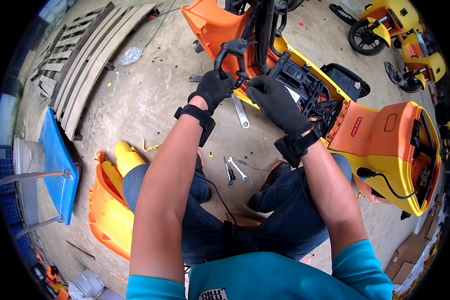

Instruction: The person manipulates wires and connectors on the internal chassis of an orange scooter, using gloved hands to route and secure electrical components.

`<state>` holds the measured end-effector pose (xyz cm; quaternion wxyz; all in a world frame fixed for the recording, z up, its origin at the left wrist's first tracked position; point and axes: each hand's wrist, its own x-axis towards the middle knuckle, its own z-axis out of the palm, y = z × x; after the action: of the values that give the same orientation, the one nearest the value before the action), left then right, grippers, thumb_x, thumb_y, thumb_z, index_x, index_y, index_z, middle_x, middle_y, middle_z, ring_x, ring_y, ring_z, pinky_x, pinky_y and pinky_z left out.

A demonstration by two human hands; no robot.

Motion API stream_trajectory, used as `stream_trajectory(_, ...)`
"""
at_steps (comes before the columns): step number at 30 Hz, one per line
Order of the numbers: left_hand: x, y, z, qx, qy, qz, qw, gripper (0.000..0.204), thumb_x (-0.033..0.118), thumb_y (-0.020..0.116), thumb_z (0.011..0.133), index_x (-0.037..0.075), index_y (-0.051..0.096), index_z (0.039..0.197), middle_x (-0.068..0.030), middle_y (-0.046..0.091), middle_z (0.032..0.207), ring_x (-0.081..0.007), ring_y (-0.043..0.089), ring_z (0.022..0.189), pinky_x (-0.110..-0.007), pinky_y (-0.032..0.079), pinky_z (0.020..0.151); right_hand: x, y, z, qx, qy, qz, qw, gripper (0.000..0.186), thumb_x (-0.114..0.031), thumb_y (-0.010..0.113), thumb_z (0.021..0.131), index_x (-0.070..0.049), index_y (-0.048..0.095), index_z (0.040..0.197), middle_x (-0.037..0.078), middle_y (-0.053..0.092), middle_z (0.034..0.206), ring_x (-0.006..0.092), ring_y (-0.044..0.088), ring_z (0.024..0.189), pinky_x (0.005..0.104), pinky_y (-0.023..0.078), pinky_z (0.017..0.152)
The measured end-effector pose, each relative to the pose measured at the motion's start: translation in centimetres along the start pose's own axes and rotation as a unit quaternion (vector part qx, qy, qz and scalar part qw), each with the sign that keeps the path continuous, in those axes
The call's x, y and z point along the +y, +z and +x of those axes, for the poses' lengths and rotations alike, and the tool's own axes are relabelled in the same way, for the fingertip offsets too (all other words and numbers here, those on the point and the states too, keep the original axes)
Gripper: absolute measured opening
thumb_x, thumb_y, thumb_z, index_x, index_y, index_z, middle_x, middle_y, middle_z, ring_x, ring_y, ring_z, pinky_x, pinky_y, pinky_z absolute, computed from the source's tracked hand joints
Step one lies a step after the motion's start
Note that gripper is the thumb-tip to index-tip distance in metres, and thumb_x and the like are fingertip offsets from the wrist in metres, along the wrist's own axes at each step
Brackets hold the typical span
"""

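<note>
1. The left hand (212, 92), in a black glove, is curled closed around the lower part of a black metal bracket (237, 46) at the front of a partly stripped scooter (372, 126)
2. The right hand (280, 104), gloved alike, is just beside the bracket's lower end, fingers bent and drawn nearly together; whether it grips anything, I cannot tell
3. A large wrench (241, 112) lies on the concrete floor (160, 110), between the forearms in view
4. Nearer the person, a smaller wrench (237, 169) lies beside a slim dark tool (229, 171)
5. A loose orange panel (110, 217) lies by the left knee (136, 183), near a blue cart (60, 162)
</note>
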<state>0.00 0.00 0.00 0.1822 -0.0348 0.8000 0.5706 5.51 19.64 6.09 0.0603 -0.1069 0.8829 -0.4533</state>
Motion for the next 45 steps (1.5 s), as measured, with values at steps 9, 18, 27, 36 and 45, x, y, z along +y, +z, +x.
stream_trajectory(9, 1.0, 1.6, -1.3, 0.047, 0.009, 0.001, 0.999, 0.017, 0.014, 0.062, 0.088, -0.002, 0.065, 0.089, -0.0059, 0.064, 0.077, -0.0117, 0.062, 0.067, -0.026, 0.052, 0.066, 0.6, -0.1, 0.0, 0.012, -0.012, -0.005, 1.0, 0.029, -0.023, 0.06, 0.085, -0.002, 0.064, 0.104, 0.018, 0.068, 0.092, 0.0298, 0.067, 0.086, 0.0382, 0.05, 0.076)
stream_trajectory(18, 0.7, 1.9, -1.4, 0.071, 0.016, 0.021, 0.997, 0.017, 0.014, 0.059, 0.089, -0.002, 0.065, 0.089, -0.0073, 0.065, 0.075, -0.0118, 0.062, 0.065, -0.026, 0.049, 0.061, 0.3, 0.0, 0.0, 0.004, -0.007, 0.004, 1.0, 0.03, -0.023, 0.059, 0.085, -0.001, 0.063, 0.106, 0.018, 0.068, 0.092, 0.0285, 0.066, 0.085, 0.0371, 0.049, 0.076)
stream_trajectory(27, 0.7, 2.1, -1.3, 0.072, 0.017, 0.02, 0.997, 0.019, 0.015, 0.059, 0.088, -0.003, 0.064, 0.09, -0.0084, 0.067, 0.077, -0.0134, 0.064, 0.067, -0.027, 0.051, 0.063, 0.4, 0.0, 0.0, 0.001, -0.002, -0.002, 1.0, 0.031, -0.024, 0.059, 0.085, -0.001, 0.062, 0.106, 0.018, 0.068, 0.093, 0.0298, 0.066, 0.087, 0.038, 0.049, 0.077)
stream_trajectory(36, 0.8, -0.6, -4.1, 0.007, 0.024, 0.144, 0.989, 0.025, 0.024, 0.062, 0.085, 0.001, 0.063, 0.092, -0.0128, 0.067, 0.08, -0.0212, 0.065, 0.068, -0.035, 0.05, 0.063, -0.2, -0.6, -0.2, -0.004, -0.017, -0.024, 1.0, 0.031, -0.028, 0.059, 0.088, 0.001, 0.063, 0.101, 0.018, 0.068, 0.091, 0.0291, 0.066, 0.084, 0.0376, 0.049, 0.076)
stream_trajectory(45, 2.4, 1.7, -8.9, 0.005, 0.101, 0.504, 0.858, 0.017, 0.022, 0.061, 0.084, 0.011, 0.064, 0.097, -0.0136, 0.067, 0.09, -0.0321, 0.065, 0.092, -0.045, 0.05, 0.077, -0.4, 1.6, -0.5, -0.117, 0.236, 0.24, 0.934, 0.041, -0.041, 0.054, 0.096, -0.001, 0.059, 0.098, 0.006, 0.063, 0.081, 0.0114, 0.062, 0.062, 0.0259, 0.055, 0.053)
